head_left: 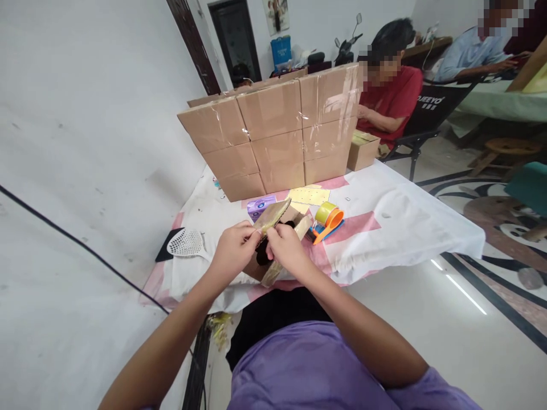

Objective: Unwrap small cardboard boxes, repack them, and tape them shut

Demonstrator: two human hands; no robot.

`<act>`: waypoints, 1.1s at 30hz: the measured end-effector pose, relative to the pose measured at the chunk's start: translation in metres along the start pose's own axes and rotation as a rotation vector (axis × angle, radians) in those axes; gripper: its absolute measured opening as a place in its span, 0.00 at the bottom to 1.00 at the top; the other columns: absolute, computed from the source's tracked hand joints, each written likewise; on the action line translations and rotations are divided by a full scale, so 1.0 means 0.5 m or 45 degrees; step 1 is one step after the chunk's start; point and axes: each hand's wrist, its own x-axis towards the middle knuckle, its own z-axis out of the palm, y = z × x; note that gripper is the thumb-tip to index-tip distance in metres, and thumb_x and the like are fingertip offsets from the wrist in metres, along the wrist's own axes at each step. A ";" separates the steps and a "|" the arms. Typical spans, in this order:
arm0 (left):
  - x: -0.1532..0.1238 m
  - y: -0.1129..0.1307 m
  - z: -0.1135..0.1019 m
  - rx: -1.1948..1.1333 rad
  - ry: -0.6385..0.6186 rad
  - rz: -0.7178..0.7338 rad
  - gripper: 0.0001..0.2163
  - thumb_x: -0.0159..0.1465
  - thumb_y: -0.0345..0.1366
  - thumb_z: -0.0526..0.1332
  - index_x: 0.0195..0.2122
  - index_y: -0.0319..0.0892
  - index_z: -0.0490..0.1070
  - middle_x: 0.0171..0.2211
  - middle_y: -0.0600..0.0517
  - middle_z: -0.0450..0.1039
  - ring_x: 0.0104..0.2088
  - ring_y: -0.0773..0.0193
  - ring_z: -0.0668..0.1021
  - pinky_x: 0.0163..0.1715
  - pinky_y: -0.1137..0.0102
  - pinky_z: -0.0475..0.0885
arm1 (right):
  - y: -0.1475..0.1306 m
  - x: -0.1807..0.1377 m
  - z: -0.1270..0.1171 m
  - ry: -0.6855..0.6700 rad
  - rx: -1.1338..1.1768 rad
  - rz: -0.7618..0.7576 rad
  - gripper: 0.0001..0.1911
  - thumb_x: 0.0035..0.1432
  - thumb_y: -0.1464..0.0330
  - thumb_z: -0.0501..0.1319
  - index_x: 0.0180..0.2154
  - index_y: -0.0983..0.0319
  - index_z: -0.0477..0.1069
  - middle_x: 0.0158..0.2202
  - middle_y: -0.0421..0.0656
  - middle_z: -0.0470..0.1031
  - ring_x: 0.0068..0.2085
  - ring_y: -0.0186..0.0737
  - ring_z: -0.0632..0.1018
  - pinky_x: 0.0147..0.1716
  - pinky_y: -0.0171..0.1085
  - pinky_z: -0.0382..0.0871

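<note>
A small open cardboard box [254,270] with dark round shapes in it lies near the table's front edge. My left hand [237,246] pinches its raised flap, which carries a strip of clear tape. At the same flap, my right hand [287,246] has its fingers closed close to the left fingertips; whether it grips flap or tape I cannot tell. Just right of the box are a roll of yellowish tape [325,212] and an orange-handled tool [330,228]. Behind the box sits a purple packet [260,206].
A wall of taped cardboard boxes [277,136] stands across the table's back. Yellow dotted sheets [310,196] lie before it. At left, a white slotted scoop [186,243] rests partly on a black flat object [164,250]. A person in a red shirt [395,102] sits beyond, beside another box [363,151].
</note>
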 end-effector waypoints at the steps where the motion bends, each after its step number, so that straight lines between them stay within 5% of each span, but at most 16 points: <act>1: 0.004 0.003 -0.006 0.059 -0.076 0.053 0.18 0.66 0.37 0.51 0.18 0.42 0.64 0.25 0.52 0.67 0.27 0.65 0.72 0.30 0.68 0.63 | 0.000 -0.004 -0.005 0.010 -0.024 -0.004 0.20 0.63 0.70 0.51 0.18 0.60 0.62 0.13 0.39 0.67 0.19 0.34 0.71 0.25 0.33 0.61; 6: 0.030 0.028 -0.035 0.504 -0.473 0.183 0.12 0.65 0.47 0.56 0.34 0.43 0.69 0.31 0.51 0.73 0.30 0.59 0.74 0.28 0.68 0.60 | -0.005 -0.025 -0.043 -0.150 -0.073 0.091 0.17 0.63 0.73 0.50 0.22 0.61 0.63 0.13 0.35 0.64 0.18 0.30 0.67 0.22 0.30 0.57; 11: 0.041 0.033 -0.035 0.548 -0.724 0.280 0.12 0.68 0.46 0.53 0.32 0.45 0.64 0.26 0.54 0.70 0.27 0.60 0.73 0.27 0.68 0.56 | 0.004 -0.039 -0.061 -0.258 0.006 0.058 0.13 0.63 0.74 0.50 0.25 0.61 0.63 0.17 0.33 0.63 0.19 0.29 0.66 0.20 0.29 0.55; 16: 0.030 0.027 -0.017 0.157 -0.757 0.233 0.14 0.71 0.41 0.47 0.30 0.44 0.64 0.26 0.56 0.69 0.28 0.64 0.73 0.31 0.70 0.61 | 0.035 -0.051 -0.041 -0.080 0.028 -0.125 0.13 0.61 0.75 0.51 0.24 0.62 0.62 0.21 0.36 0.66 0.24 0.30 0.68 0.25 0.29 0.57; 20: 0.007 0.021 0.002 -0.026 -0.623 0.098 0.16 0.71 0.43 0.47 0.28 0.44 0.63 0.23 0.57 0.68 0.26 0.64 0.72 0.31 0.72 0.62 | 0.036 -0.060 -0.028 0.052 -0.018 -0.211 0.12 0.61 0.74 0.51 0.26 0.62 0.64 0.24 0.37 0.68 0.26 0.31 0.68 0.25 0.30 0.56; 26: -0.037 -0.001 0.008 -0.151 -0.417 -0.119 0.18 0.69 0.49 0.48 0.26 0.45 0.61 0.18 0.58 0.64 0.21 0.65 0.70 0.25 0.73 0.62 | 0.001 -0.081 -0.027 0.019 -0.200 -0.203 0.14 0.61 0.72 0.53 0.23 0.62 0.61 0.21 0.36 0.65 0.24 0.29 0.64 0.23 0.31 0.51; 33: -0.072 -0.007 0.001 -0.125 -0.400 -0.005 0.17 0.69 0.48 0.49 0.28 0.45 0.65 0.20 0.57 0.65 0.22 0.64 0.71 0.24 0.73 0.64 | 0.005 -0.100 -0.022 -0.099 -0.296 -0.147 0.14 0.64 0.70 0.52 0.26 0.64 0.67 0.25 0.41 0.74 0.26 0.31 0.69 0.25 0.30 0.55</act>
